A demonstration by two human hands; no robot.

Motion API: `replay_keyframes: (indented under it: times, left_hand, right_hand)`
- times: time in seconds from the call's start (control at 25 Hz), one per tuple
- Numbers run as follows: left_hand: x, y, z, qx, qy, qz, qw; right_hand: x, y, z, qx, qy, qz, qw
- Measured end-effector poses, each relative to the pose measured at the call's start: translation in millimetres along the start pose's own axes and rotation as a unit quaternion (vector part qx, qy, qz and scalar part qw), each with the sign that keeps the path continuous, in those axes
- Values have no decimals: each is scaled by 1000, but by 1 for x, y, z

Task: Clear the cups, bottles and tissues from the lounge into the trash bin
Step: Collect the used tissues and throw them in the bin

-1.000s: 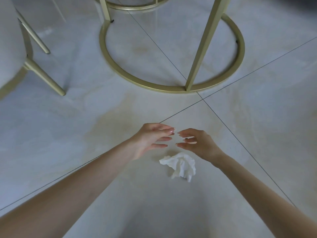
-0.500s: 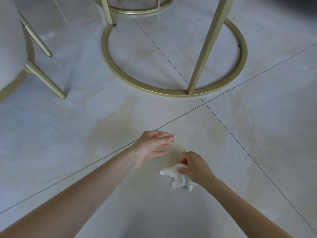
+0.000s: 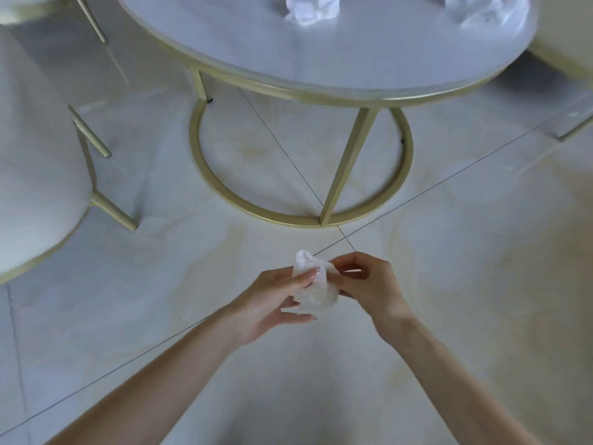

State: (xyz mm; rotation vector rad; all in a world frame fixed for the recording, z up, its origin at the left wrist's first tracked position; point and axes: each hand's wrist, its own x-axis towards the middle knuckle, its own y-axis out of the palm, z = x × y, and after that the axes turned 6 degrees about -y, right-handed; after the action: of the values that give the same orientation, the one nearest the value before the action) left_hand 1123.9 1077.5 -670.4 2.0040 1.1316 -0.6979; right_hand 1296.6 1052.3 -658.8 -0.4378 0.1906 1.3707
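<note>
A crumpled white tissue [image 3: 313, 292] is held up above the pale tiled floor, between both hands. My left hand [image 3: 272, 300] cups it from the left, with fingers curled over its front. My right hand [image 3: 369, 284] pinches its right side. On the round table [image 3: 369, 59] further ahead lie two more crumpled white tissues, one tissue [image 3: 313, 9] near the top middle and another tissue [image 3: 484, 9] at the top right, both cut off by the frame edge.
The table stands on a gold ring base [image 3: 298, 216] with slanted gold legs. A pale chair [image 3: 32, 175] with gold legs stands to the left, and another seat [image 3: 568, 43] shows at the top right. No trash bin is in view.
My right hand took hold of the tissue on the floor and lifted it. My left hand has closed onto it too. The view has risen, so the tabletop now shows.
</note>
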Motion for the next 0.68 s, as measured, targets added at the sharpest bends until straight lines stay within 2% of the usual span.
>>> replay_keyframes:
  times: [0.12, 0.36, 0.48, 0.68]
  left_hand:
    - [-58, 30, -58, -19, 33, 7, 999]
    - [-181, 77, -180, -52, 62, 9, 997]
    - [-219, 87, -227, -60, 69, -16, 996]
    - [-270, 73, -311, -79, 88, -70, 991]
  right_hand:
    - [-27, -11, 86, 15, 3, 25, 1000]
    - [-80, -41, 263, 25, -25, 18, 999]
    - [-89, -49, 323, 11, -32, -5, 999]
    - [-76, -54, 414, 46, -23, -46, 998]
